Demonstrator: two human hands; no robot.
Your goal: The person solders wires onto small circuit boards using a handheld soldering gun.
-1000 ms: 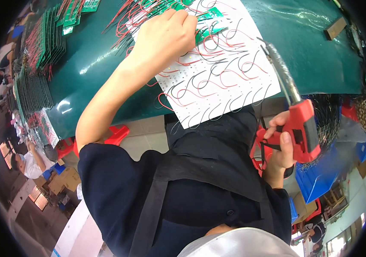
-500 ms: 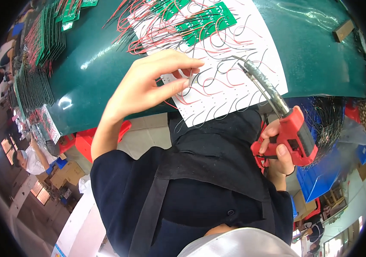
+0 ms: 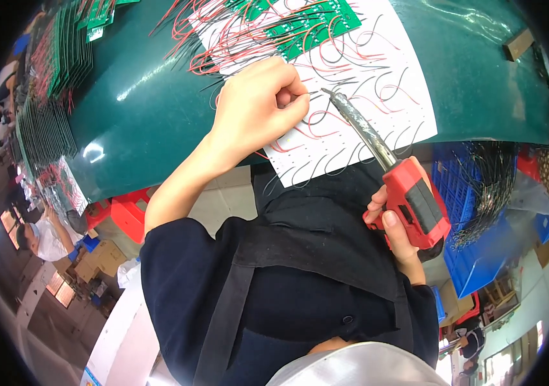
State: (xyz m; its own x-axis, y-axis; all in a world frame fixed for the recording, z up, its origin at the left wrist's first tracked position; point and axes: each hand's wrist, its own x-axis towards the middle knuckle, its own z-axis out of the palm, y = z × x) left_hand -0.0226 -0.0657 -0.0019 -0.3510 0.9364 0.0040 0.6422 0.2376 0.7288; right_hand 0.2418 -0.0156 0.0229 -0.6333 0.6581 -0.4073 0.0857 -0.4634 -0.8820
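My right hand point(image 3: 398, 225) grips a red-and-black soldering gun point(image 3: 421, 204), its long metal barrel slanting up and left. The gun's tip is very near the fingertips of my left hand point(image 3: 258, 106). Those fingers are pinched on a thin dark wire, of which only a short end shows beyond them. Under both lies a white sheet point(image 3: 409, 122) with rows of small holes and many red and black wires on it, some curled into loops. Green circuit boards point(image 3: 316, 32) with red and black wires attached rest on the sheet's far part.
The table top is green point(image 3: 152, 122). More wired boards point(image 3: 68, 51) stand in a row at the far left. A blue crate point(image 3: 474, 257) with a bundle of dark wires point(image 3: 490, 186) is at the right. A small wooden block point(image 3: 518, 45) lies far right, and a red stool point(image 3: 129, 212) is below the table.
The soldering gun has moved left and down, its tip now close to my left fingers. My left hand has shifted slightly right, and its fingers have closed tighter together.
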